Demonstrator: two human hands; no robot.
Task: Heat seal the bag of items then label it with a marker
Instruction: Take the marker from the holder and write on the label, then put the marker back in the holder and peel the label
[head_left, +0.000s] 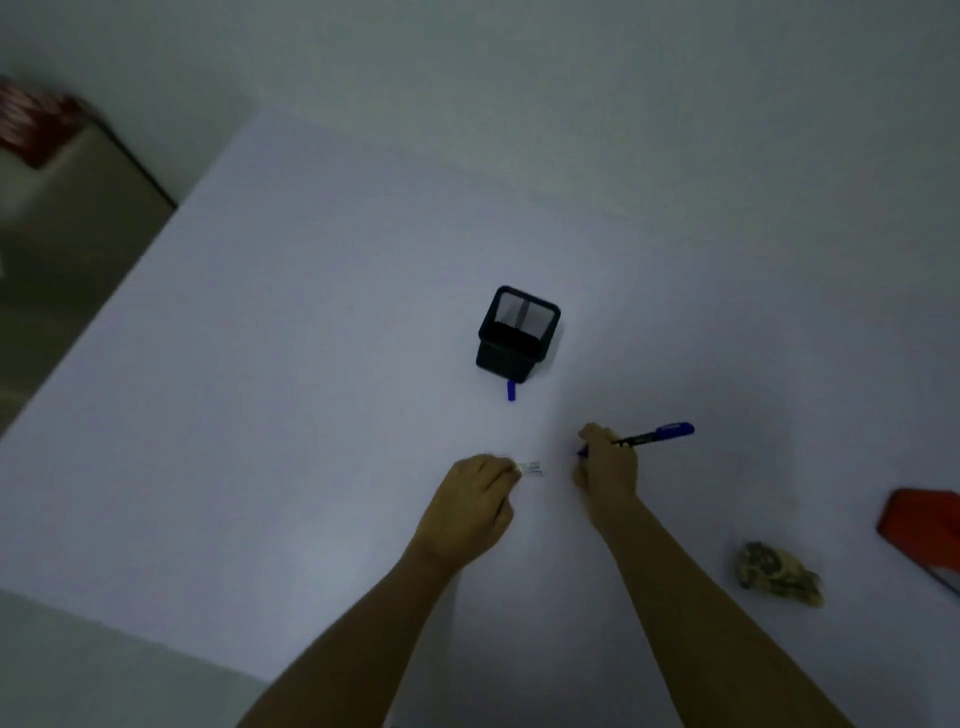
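Note:
My right hand (605, 465) grips a blue marker (657, 435), its tip pointing down-left toward the white table (260, 415) and its blue end sticking out to the upper right. My left hand (475, 501) pinches a small clear bag (531, 467) that lies flat on the table between the two hands. The bag's contents are too small to tell. A blue marker cap (511, 391) lies on the table just in front of the pen holder.
A black mesh pen holder (517, 335) stands beyond the hands at the table's middle. A crumpled patterned object (779, 574) lies at the right. A red device (922, 525) sits at the right edge. A cabinet (67, 208) stands off the table at left.

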